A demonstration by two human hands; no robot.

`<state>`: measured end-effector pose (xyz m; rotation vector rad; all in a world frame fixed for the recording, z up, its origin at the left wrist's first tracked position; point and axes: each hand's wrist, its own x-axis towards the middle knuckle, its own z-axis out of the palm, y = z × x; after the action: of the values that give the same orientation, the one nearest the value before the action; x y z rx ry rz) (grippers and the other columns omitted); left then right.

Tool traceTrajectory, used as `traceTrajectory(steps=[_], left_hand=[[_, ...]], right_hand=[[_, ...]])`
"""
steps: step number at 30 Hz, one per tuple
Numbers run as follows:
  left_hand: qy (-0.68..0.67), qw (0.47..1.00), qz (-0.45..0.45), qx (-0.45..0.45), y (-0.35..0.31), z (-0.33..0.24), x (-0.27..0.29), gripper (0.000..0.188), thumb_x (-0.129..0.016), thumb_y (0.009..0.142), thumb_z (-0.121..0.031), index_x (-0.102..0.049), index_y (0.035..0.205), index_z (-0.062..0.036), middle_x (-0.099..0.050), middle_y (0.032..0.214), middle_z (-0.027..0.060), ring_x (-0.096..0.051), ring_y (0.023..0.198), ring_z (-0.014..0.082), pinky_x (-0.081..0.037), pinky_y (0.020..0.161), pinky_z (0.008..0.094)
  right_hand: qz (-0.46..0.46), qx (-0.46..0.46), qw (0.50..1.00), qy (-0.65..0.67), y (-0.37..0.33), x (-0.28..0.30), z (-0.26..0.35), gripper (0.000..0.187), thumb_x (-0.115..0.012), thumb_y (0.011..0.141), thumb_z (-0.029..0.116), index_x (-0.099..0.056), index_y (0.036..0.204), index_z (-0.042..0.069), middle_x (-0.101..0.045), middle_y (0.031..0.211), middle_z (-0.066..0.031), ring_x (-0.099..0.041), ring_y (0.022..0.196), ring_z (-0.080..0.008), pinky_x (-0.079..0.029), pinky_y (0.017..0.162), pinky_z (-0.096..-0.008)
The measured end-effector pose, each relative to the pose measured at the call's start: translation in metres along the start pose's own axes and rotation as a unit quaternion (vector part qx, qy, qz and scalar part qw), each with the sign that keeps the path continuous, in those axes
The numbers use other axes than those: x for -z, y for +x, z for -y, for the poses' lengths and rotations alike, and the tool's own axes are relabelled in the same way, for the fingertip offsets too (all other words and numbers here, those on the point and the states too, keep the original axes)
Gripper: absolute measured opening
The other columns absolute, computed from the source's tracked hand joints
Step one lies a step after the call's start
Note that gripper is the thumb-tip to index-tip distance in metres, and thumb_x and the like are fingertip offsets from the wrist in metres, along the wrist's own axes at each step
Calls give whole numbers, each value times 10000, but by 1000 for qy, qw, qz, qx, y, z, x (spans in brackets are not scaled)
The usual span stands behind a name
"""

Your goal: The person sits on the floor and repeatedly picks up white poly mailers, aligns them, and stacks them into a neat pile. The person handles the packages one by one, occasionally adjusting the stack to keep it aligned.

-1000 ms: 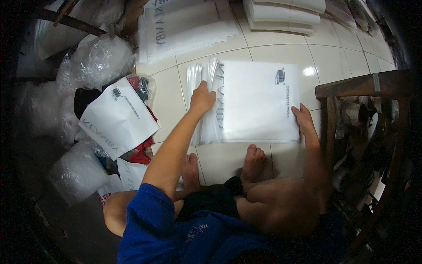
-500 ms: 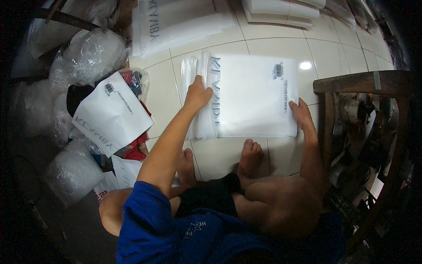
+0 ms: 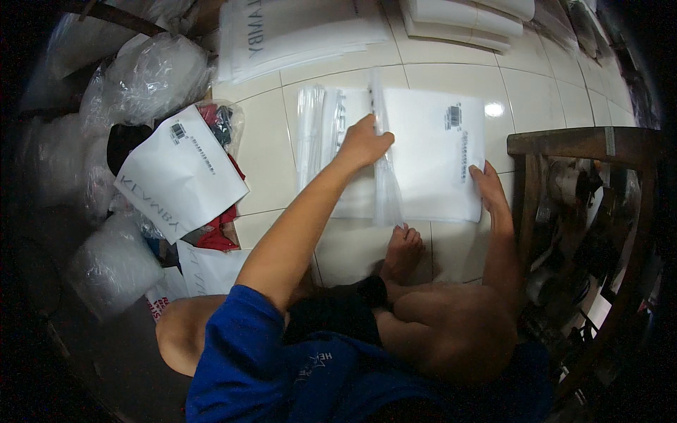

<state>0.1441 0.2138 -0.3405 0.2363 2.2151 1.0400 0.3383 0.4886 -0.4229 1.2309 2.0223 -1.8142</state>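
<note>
Over on the far left, clear plastic bags [image 3: 134,77] bulge in a heap against the wall, and just beside them a white printed mailer bag [image 3: 180,173] lies tilted on top of a bagged red and black garment [image 3: 224,123]. On the cream floor tiles [image 3: 264,151] in front of the seated person, a fan of clear plastic sleeves [image 3: 317,130] spreads out, their edges overlapping. The left hand [image 3: 363,141] comes in across them, fingers curled and pinching the fold of a narrow clear plastic flap [image 3: 384,180] that runs down the left edge of a flat white poly bag [image 3: 430,162]. That bag lies square on the tiles, straight ahead of the person, its printed side up with a glare spot near its top right corner. A bare foot [image 3: 403,250] sits just below its lower edge. The right hand [image 3: 486,187] lies open, palm down, fingers pressing the bag's right edge flat. Further up, a stack of white printed bags [image 3: 296,32] and a second, folded stack [image 3: 458,21] rest near the top. At the right, a dark wooden chair frame [image 3: 585,144] stands close beside the right hand.
</note>
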Motion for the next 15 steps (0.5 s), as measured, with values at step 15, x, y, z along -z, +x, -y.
traceTrajectory(steps=[15], left_hand=[[319,947,-18,37,-1,50,22,277,-505,810,-129,-589,1003,51,-597,1061,248,-617,951,399,-482,858,471]], right_hand=[[3,41,999,-7,-1,0,-4,318,-505,930,147,-511,1188,-40,-618,1058,-99,-571,928,-163,-450,842,-309]])
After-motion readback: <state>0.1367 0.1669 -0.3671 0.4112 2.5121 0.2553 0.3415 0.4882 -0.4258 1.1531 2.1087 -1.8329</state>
